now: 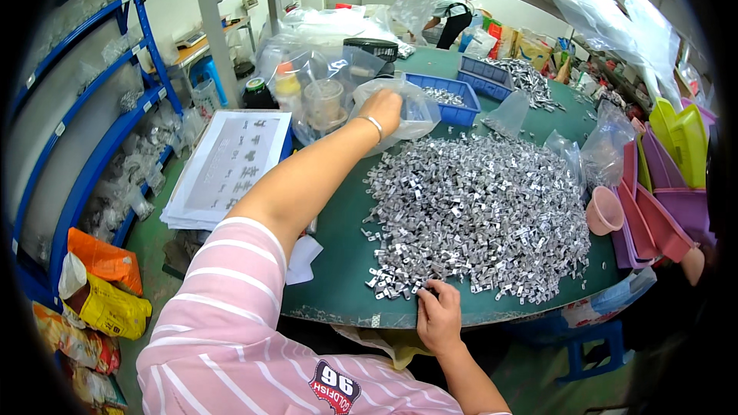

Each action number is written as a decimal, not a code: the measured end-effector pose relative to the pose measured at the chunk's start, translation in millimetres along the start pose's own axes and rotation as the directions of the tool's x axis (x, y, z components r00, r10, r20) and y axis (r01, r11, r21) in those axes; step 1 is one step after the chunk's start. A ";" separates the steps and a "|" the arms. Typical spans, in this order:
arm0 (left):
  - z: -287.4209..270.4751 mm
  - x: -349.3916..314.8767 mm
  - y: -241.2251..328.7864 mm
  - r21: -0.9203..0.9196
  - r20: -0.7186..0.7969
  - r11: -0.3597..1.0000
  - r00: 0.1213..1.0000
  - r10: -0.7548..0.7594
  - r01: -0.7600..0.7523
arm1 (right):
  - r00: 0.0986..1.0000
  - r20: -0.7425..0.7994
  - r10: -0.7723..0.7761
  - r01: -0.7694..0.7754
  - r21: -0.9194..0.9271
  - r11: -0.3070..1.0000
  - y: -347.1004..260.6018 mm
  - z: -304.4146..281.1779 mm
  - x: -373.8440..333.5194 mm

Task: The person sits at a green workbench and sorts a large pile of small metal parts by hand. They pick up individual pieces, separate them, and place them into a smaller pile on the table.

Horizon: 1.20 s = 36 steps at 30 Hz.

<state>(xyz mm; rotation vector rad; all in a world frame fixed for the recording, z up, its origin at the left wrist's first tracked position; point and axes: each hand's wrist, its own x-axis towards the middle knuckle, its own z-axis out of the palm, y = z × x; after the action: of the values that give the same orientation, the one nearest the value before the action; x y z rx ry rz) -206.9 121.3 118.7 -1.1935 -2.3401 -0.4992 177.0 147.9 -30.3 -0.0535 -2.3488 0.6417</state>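
A broad heap of small silvery metal brackets [484, 215] with holes covers much of the green table [338, 215]. My left arm stretches far across the table. My left hand [382, 113] is curled over a clear plastic bag [421, 114], its fingertips hidden, so what it grips cannot be made out. Close to the table's front edge, my right hand [440, 317] has thumb and forefinger drawn together at the heap's near rim. A small metal bracket [420, 288] shows at those fingertips.
Blue trays [461, 113] with metal parts stand behind the heap. Sheets with part pictures [227, 161] lie at left, beside blue shelving [77, 115]. A pink cup [604, 210] and colourful plastic bins [653, 215] are at right. Another person [452, 19] bends over at the far end.
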 end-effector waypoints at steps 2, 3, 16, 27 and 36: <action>1.3 -7.7 5.1 -0.014 0.002 0.996 0.997 0.083 -0.083 | 1.000 0.015 0.004 -0.004 0.016 1.000 4.8 0.6 -2.7; 3.4 -20.6 12.5 -0.067 -0.098 0.982 0.981 0.167 -0.174 | 1.000 0.024 0.007 -0.008 0.030 1.000 8.5 1.6 -6.0; -34.1 -264.4 123.4 -0.418 0.569 0.907 0.764 0.303 -0.049 | 0.983 0.166 0.073 -0.103 0.178 0.979 4.3 -10.5 -2.0; -42.2 -268.2 131.0 -0.381 0.383 0.923 0.918 0.105 0.053 | 0.980 0.093 0.178 -0.190 0.145 0.971 6.9 -18.1 -10.8; -22.5 -288.8 121.9 -0.527 0.302 0.849 0.944 0.137 0.046 | 0.999 0.041 0.024 -0.027 0.094 0.995 6.2 -5.5 -2.1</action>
<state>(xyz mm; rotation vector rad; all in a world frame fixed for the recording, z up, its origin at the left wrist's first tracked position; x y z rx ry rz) 47.7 -11.5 -9.0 -1.6901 -2.5242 -1.0532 181.2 155.2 -30.9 -0.0283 -2.3559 0.7725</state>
